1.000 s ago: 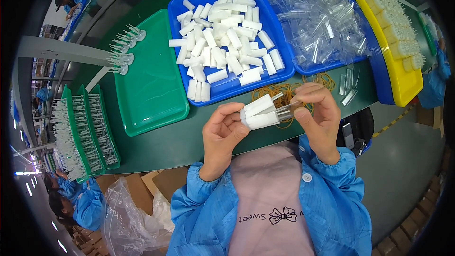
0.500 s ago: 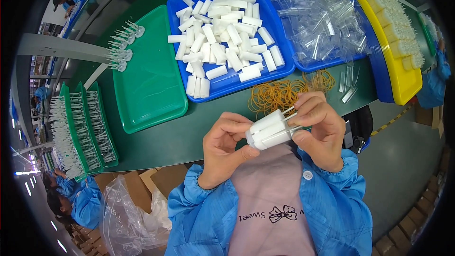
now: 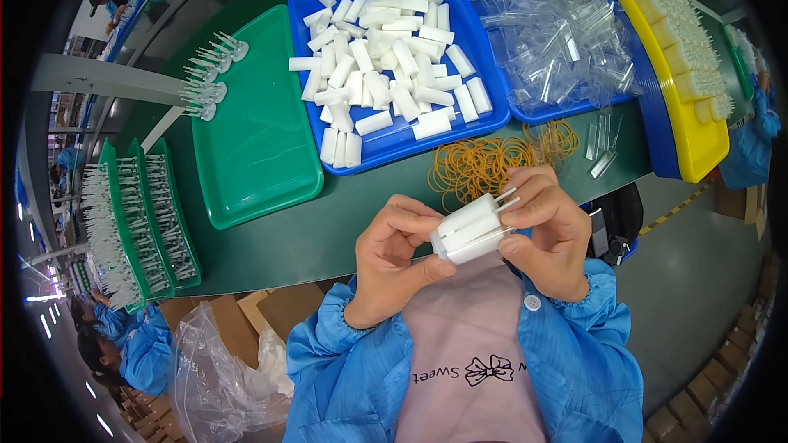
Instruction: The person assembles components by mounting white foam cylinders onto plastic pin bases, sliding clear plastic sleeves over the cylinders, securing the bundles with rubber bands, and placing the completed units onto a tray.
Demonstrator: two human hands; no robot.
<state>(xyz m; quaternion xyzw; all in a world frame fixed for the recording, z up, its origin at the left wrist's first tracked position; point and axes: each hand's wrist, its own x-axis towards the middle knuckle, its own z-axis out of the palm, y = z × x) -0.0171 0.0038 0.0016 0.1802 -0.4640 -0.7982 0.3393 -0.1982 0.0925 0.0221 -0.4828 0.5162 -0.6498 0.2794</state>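
Observation:
Between my hands is a bundle of white foam cylinders (image 3: 472, 230), tilted, set side by side in a clear round base. My left hand (image 3: 394, 258) grips the base end, thumb below and fingers above. My right hand (image 3: 546, 226) closes on the other end, where thin white rods stick out past its fingertips. A clear plastic strip seems to lie along the near side of the bundle. Just beyond my right hand sits a heap of yellow-brown rubber bands (image 3: 472, 166). How the rods sit inside the bundle is hidden.
A blue tray (image 3: 502, 119) holds many loose white cylinders, and another blue tray (image 3: 566, 111) clear plastic pieces. At right is a yellow tray (image 3: 712, 148) of white bundles. A green tray (image 3: 258, 164) carries several rod clusters; more fill green racks (image 3: 187, 230) at left.
My right hand has shifted slightly left and closed in on the bundle. Less of the thin rods shows beyond the cylinders. My left hand keeps its grip.

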